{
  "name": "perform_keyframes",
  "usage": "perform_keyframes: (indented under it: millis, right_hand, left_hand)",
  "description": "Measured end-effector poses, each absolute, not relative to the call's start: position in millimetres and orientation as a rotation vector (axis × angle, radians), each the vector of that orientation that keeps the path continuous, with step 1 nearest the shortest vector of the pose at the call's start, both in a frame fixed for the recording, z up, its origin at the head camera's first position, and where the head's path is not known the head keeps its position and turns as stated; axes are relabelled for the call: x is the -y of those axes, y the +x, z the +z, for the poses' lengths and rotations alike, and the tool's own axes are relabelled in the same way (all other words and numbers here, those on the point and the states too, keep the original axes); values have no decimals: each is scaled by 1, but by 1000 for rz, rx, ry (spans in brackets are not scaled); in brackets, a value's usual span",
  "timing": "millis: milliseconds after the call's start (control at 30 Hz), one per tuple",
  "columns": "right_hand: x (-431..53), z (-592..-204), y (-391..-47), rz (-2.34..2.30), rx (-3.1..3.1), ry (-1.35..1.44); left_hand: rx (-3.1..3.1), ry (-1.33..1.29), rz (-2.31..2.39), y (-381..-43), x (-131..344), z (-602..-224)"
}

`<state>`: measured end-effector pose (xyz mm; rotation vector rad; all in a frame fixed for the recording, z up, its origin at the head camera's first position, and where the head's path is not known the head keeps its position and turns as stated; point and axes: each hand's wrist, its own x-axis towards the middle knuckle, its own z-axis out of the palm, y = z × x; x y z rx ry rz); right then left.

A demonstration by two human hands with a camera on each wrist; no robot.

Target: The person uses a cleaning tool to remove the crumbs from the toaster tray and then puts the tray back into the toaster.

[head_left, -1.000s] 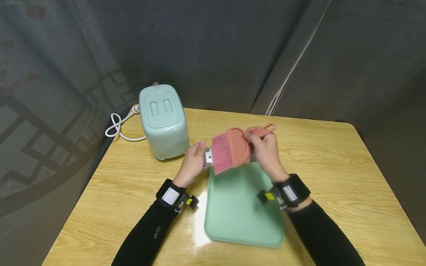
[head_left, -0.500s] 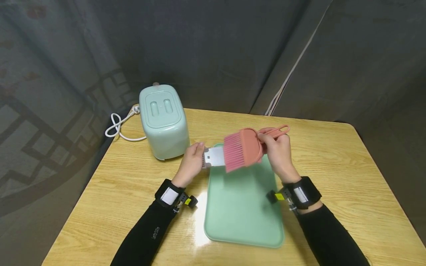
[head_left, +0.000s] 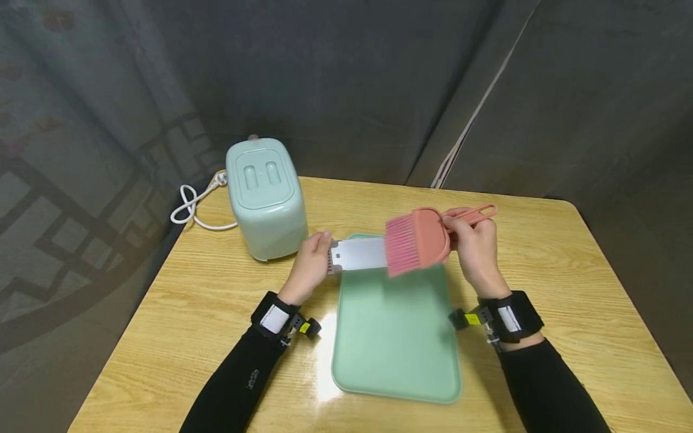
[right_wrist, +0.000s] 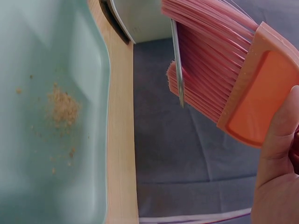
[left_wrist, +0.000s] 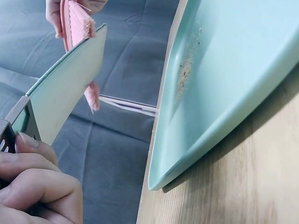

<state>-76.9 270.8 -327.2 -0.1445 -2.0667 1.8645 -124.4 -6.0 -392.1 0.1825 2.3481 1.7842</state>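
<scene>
My left hand grips the grey plastic end of a flat metal crumb tray and holds it above the table. In my right hand is a pink brush, pinched near the base of its looped handle. Its bristles straddle the far end of the metal plate, with the plate's edge pressed in among them in the right wrist view. Below both hands lies a mint green serving tray. Brown crumbs are scattered on that tray; more of these crumbs show in the right wrist view.
A mint green toaster with a lid stands at the back left. Its white cord and plug lie beside it at the table's left edge. Dark grey curtain hangs behind the wooden table.
The brush has moved rightward along the metal plate, from beside the left hand to the plate's far end, uncovering its surface. The left hand has stayed nearly still.
</scene>
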Motion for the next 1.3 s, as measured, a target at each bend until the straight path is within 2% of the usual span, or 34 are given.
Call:
perform_keyframes:
  millis: [300, 867, 1300]
  right_hand:
    - [-286, -331, -74, 1854, 2027, -225]
    - [-303, -326, -75, 1944, 1853, -179]
    - [-269, -313, -80, 2053, 1759, -54]
  left_hand:
    - [-2332, 202, 1803, -124, 7, -393]
    - [-2358, 236, 1797, -128, 7, -391]
    - [-2373, 240, 1783, -124, 6, -391]
